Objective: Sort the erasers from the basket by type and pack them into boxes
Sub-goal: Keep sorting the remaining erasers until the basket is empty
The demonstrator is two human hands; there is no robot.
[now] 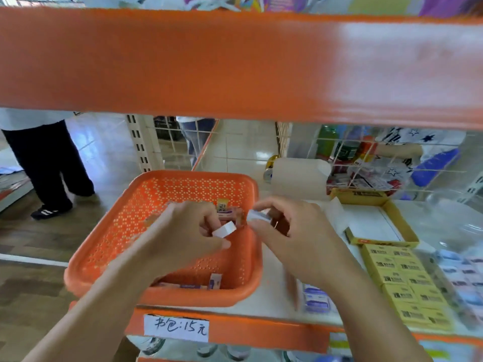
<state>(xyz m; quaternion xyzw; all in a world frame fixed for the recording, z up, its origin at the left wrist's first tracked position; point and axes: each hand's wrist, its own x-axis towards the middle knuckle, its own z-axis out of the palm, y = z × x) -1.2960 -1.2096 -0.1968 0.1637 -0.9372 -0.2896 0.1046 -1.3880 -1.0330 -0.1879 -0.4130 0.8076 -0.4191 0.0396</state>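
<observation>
**A:** Orange plastic with small holes: this is the basket (122, 231). It stands on the white shelf (274, 291), toward its left end.

**B:** And the hands, where are they?

**A:** Both are over the right part of the basket. The left hand (183, 231) pinches a white eraser (224, 229) between the thumb and the curled fingers (209, 244). The right hand (295, 231) pinches a second eraser (257, 215), also white, between thumb and forefinger, above the right rim. The two pieces are near each other but do not touch.

**B:** What lies inside the basket?

**A:** A pink eraser (230, 214) lies at the far right, half hidden behind the hands. A purple eraser (215, 280) leans at the near wall. I cannot tell how many more there are.

**B:** And the boxes?

**A:** On the right of the basket an open yellow box (392, 207) lies flat on the shelf, white inside. Nearer to the person, yellow erasers (402, 278) sit in tight rows. Whether a box holds them, I cannot tell. The packs further right are too blurred.

**B:** Anything else?

**A:** A handwritten label (176, 327) sticks on the front edge, under the basket. On the floor at the left, legs (49, 163) in dark trousers.
</observation>
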